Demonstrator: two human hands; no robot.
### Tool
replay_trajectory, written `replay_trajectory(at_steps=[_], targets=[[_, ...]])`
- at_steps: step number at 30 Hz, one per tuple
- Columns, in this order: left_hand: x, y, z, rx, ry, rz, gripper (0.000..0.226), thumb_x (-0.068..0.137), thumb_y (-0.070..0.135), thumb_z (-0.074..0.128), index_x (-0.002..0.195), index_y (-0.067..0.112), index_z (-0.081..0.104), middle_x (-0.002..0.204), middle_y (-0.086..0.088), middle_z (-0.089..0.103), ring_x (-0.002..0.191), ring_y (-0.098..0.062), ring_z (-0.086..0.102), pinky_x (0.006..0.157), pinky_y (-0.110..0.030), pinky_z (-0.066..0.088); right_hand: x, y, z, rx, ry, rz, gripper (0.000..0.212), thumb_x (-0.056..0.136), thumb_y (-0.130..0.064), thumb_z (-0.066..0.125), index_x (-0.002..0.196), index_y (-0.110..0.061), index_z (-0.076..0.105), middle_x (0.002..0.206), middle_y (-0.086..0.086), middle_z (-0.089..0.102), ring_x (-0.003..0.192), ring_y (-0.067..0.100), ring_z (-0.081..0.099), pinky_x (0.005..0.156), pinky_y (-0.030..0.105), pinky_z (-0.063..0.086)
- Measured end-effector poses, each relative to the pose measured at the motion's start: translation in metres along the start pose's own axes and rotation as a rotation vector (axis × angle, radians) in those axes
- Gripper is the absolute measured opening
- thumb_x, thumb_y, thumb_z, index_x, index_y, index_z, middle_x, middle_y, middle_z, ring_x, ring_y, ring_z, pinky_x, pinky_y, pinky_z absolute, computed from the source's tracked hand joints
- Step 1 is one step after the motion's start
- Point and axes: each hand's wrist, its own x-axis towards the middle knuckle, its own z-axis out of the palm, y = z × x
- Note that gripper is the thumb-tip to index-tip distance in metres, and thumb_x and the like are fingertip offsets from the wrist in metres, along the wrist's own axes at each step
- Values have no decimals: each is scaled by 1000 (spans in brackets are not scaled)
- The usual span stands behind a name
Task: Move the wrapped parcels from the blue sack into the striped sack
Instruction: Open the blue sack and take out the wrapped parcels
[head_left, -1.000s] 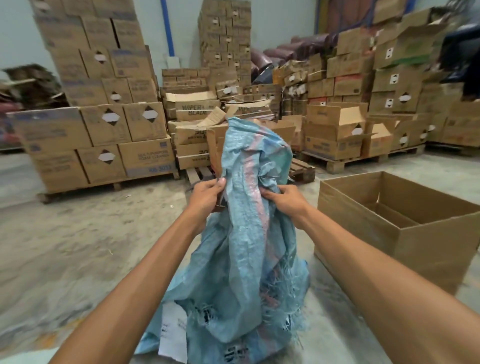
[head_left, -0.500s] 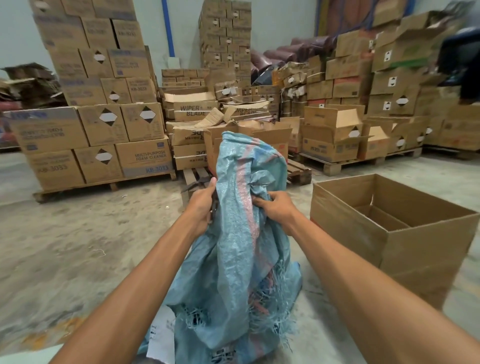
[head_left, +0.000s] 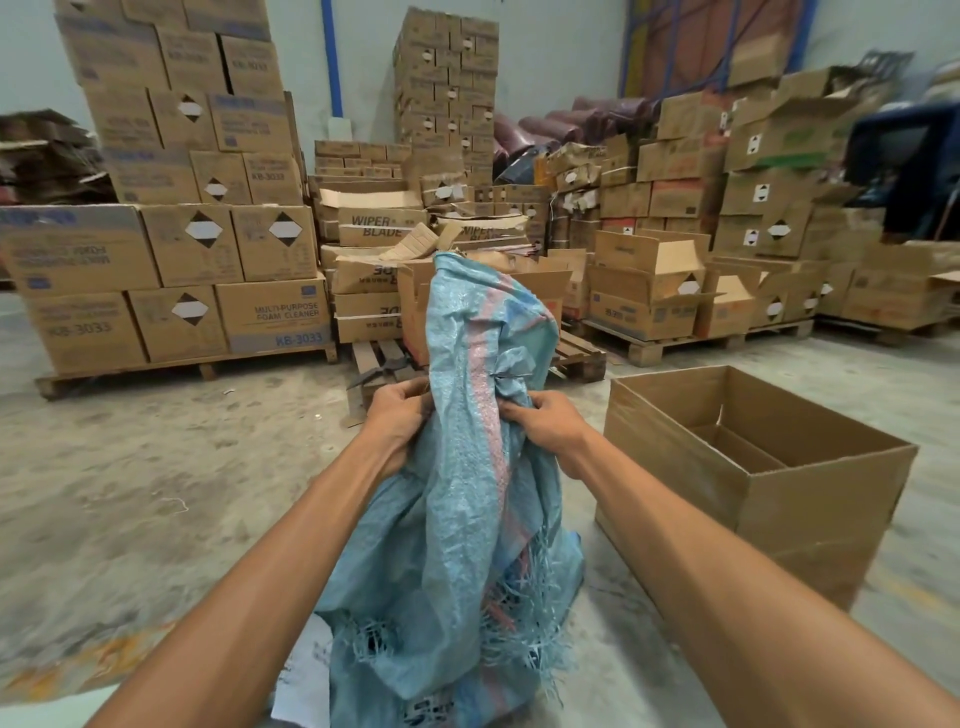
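Observation:
A light blue woven sack (head_left: 457, 519) with a pink stripe and frayed edges stands crumpled on the concrete floor in front of me. Its upper part rises between my hands. My left hand (head_left: 397, 415) grips the fabric on the left side. My right hand (head_left: 545, 423) grips a bunched fold on the right side. A white printed sheet or parcel (head_left: 306, 670) shows at the sack's lower left. Whatever is inside the sack is hidden.
An open, empty cardboard box (head_left: 748, 467) sits on the floor at my right. Pallets stacked with cartons (head_left: 176, 270) line the back, with a low wooden pallet (head_left: 576, 358) just behind the sack. Bare concrete floor (head_left: 156, 493) lies to the left.
The top of the sack has been lifted a little higher between my hands. Both hands keep their grip on the fabric.

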Motion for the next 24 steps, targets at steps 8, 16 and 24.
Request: replay_trajectory(at_steps=[8, 16, 24], targets=[[4, 1, 2, 199, 168, 83, 10, 90, 22, 69, 84, 18, 76, 85, -2, 77, 91, -27, 72, 85, -48, 58, 0, -2, 2, 46, 2, -2, 24, 92, -18, 71, 107, 1, 72, 97, 8, 74, 71, 9, 65, 59, 14, 55], [27, 9, -19, 177, 490, 102, 21, 97, 19, 58, 112, 9, 70, 107, -8, 72, 82, -20, 62, 58, -26, 47, 18, 6, 30, 8, -92, -44, 23, 92, -22, 72, 99, -1, 74, 101, 12, 75, 84, 19, 71, 80, 31, 59], [38, 7, -43, 86, 810, 43, 26, 98, 11, 53, 116, 4, 70, 121, -10, 68, 106, -27, 63, 98, -33, 49, 31, 16, 53, -204, -50, -238, 37, 82, -47, 67, 87, -11, 75, 91, 18, 74, 83, 30, 72, 70, 47, 55]])
